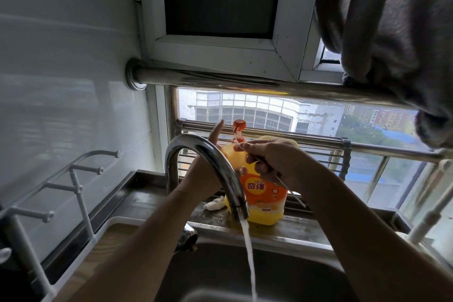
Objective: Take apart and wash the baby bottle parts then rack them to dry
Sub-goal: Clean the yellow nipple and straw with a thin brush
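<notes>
My right hand (272,157) grips a thin wire cleaning brush (291,191). Its white tip (236,143) points toward my left hand, and its handle sticks out down to the right. My left hand (208,157) is raised behind the faucet spout with one finger straight up. The spout hides its other fingers, so I cannot tell whether it holds anything. Both hands are above the back ledge of the sink, in front of a yellow dish soap bottle (264,196) with an orange pump. No bottle part shows clearly.
The chrome faucet (196,147) runs a stream of water (250,252) into the steel sink (294,274). A white peg drying rack (76,186) stands at the left and another white rack (429,216) at the right. A crumpled white scrap (214,205) lies on the ledge. A grey towel (392,32) hangs above.
</notes>
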